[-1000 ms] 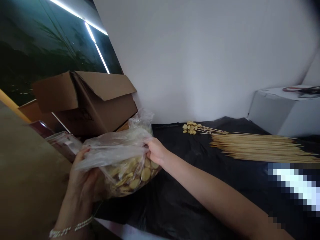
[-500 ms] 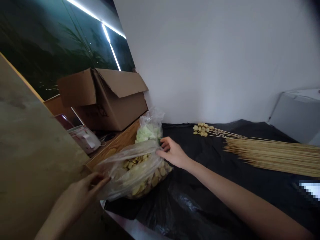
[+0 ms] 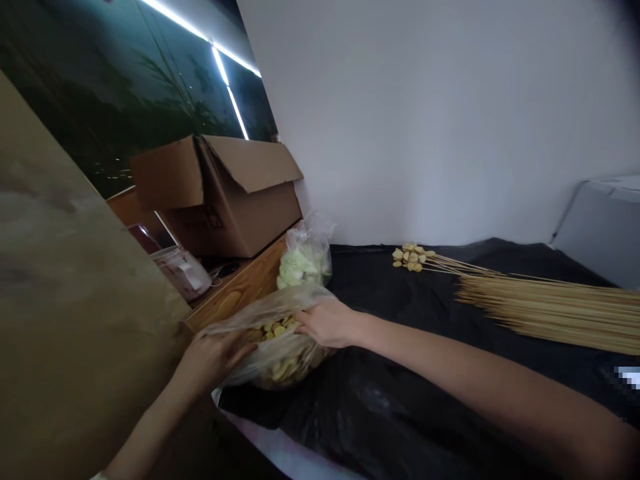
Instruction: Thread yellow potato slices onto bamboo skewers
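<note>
A clear plastic bag [image 3: 250, 370] full of pale round slices [image 3: 274, 329], like sliced potato, sits at the table's left corner with its mouth spread. At the left side of that mouth, my left hand [image 3: 216, 357] is closed on the plastic, its fingertips just inside. My right hand [image 3: 330, 323] grips the opposite side of the rim, fingers bent over it toward the slices. Part of the rim is hidden under each hand. Directly behind stands a second clear bag [image 3: 305, 263] holding something pale green.
Many thin wooden skewers [image 3: 550, 310] lie on the black plastic sheet [image 3: 395, 360] at the right. Several skewers with slices on their ends [image 3: 413, 257] lie beyond them. An open cardboard box [image 3: 250, 213] and a whitish container [image 3: 185, 273] stand at the left, near a wall [image 3: 425, 120].
Both hands have moved inward and now reach over the rim of the bag. My right hand came left and down, my left hand right. The view has shifted slightly.
</note>
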`<state>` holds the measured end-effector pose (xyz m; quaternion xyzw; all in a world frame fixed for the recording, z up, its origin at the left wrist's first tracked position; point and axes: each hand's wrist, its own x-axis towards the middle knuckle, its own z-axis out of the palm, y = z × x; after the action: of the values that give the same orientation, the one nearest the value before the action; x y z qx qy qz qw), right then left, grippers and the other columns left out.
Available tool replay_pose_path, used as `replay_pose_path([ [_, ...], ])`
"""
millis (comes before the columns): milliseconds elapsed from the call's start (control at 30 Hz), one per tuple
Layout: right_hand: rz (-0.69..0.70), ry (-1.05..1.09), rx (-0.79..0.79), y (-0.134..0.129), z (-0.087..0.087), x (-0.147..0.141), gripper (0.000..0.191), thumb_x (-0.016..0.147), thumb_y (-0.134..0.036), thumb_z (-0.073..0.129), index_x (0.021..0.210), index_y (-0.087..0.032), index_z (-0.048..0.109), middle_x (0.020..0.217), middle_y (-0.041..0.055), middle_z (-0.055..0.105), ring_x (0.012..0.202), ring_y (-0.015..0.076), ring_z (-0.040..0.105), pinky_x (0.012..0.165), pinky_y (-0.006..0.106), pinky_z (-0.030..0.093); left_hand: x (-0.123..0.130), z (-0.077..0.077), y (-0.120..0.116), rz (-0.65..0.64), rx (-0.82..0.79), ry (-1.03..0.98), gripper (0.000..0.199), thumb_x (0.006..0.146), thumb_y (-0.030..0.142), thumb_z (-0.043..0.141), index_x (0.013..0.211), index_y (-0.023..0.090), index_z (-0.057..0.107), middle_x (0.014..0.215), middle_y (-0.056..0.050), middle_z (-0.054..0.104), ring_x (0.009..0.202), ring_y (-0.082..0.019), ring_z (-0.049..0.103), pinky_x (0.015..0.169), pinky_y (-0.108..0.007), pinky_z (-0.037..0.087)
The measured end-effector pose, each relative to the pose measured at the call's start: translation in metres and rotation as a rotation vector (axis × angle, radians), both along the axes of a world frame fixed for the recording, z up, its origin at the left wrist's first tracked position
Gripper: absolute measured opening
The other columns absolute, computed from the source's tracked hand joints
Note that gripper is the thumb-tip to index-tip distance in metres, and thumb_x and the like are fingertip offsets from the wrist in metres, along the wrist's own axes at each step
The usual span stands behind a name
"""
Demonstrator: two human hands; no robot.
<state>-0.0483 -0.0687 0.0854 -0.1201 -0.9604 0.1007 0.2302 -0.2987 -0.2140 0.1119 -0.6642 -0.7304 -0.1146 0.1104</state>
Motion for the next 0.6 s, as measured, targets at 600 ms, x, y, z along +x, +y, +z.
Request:
replay_pose_path([
  [600,-0.339,0.014,-0.834,0.079,-0.051,-0.052,0.031,0.081,-0.012,0.055,0.111,-0.018,0.064,0.112,0.0062,0.061,0.1,0.0195,0.057,0.087,0.031,0.046,-0.015,-0.024,0.058,0.193,-0.32,-0.199,0.065,0.079,0.049,0.048,0.137,0.021,0.044,0.128,-0.011,0.058,0.116,-0.03,0.054,0.097,-0.04,0.04],
])
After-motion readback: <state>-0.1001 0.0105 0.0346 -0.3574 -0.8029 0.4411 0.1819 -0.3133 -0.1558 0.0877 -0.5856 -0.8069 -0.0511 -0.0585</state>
